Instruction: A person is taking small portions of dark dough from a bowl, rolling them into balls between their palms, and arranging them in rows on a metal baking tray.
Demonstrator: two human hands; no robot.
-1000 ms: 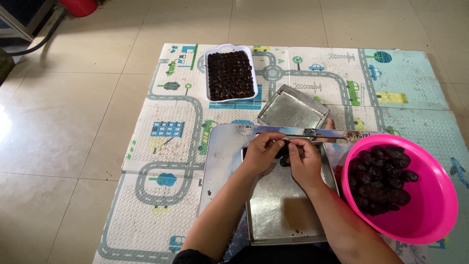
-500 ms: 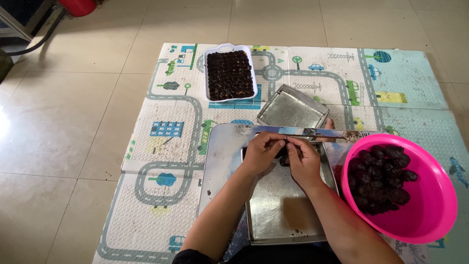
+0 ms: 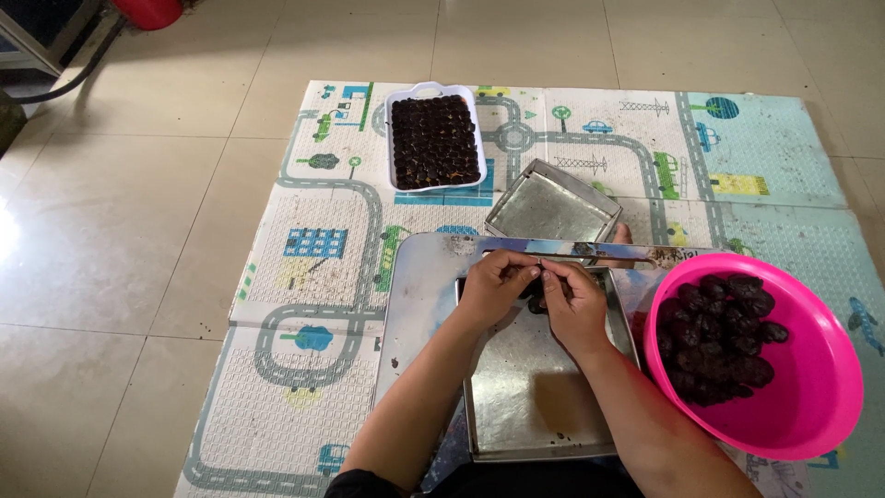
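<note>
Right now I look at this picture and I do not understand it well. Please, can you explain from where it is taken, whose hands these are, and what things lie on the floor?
There is no machine here. The camera sits on a person's head and looks down, so the two bare arms entering from the bottom are that person's own.

The left hand and right hand meet over a metal tray, pinching a small dark piece between the fingertips.

Everything lies on a play mat printed with roads, spread on a tiled floor. To the right stands a pink bowl of dark fruits. Farther away are a white tray filled with dark pieces and a second, tilted metal tray.
</note>
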